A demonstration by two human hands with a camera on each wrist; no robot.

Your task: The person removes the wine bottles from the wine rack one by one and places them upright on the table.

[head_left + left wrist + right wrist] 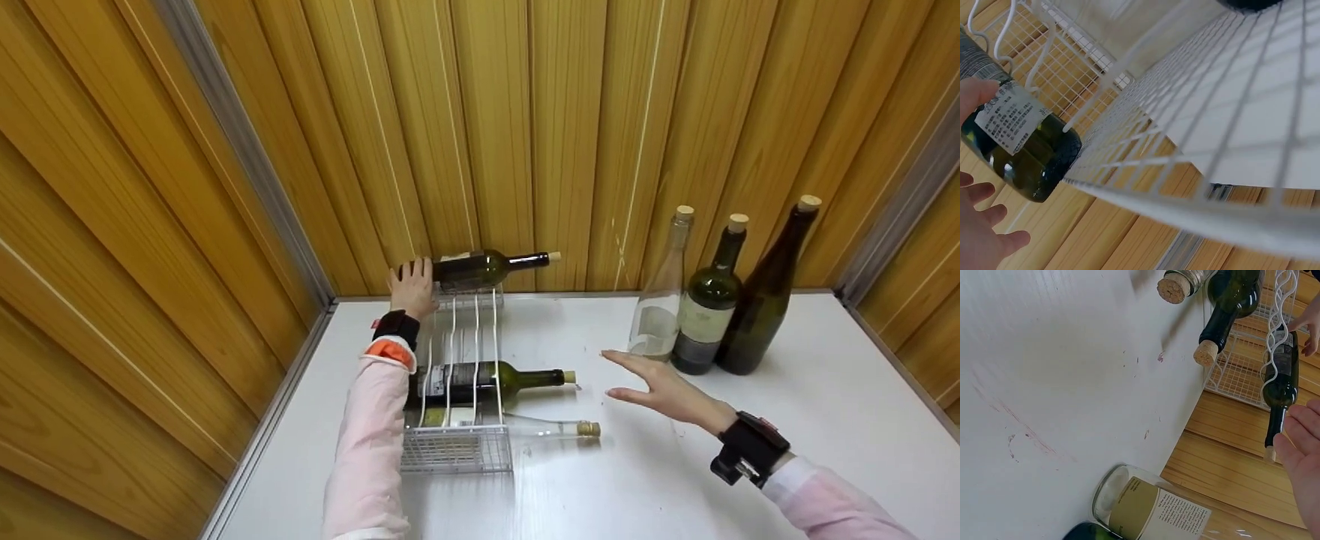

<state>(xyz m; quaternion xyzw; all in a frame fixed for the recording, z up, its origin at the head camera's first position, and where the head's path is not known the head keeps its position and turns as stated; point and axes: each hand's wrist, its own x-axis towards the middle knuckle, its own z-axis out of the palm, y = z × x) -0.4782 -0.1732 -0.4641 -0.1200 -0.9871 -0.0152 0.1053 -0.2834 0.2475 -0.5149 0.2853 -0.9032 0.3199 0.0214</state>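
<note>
In the head view my left hand [412, 291] is at the base end of a dark green wine bottle [469, 268], which lies on its side at the far end of a white wire rack [454, 428]. In the left wrist view the thumb [977, 94] overlaps the bottle's labelled side, while the other fingers are spread apart from it. Over the table my right hand [664, 388] holds nothing, its fingers extended, close to an upright clear bottle [658, 315]. A second green bottle [517, 379] and a clear bottle [547, 427] lie in the rack's near part, corked necks pointing right.
Beside the clear bottle stand a labelled green bottle [709, 311] and a taller dark brown bottle [765, 300], both corked. Wood-patterned walls [570, 135] enclose the white table [585, 495] at the back and sides.
</note>
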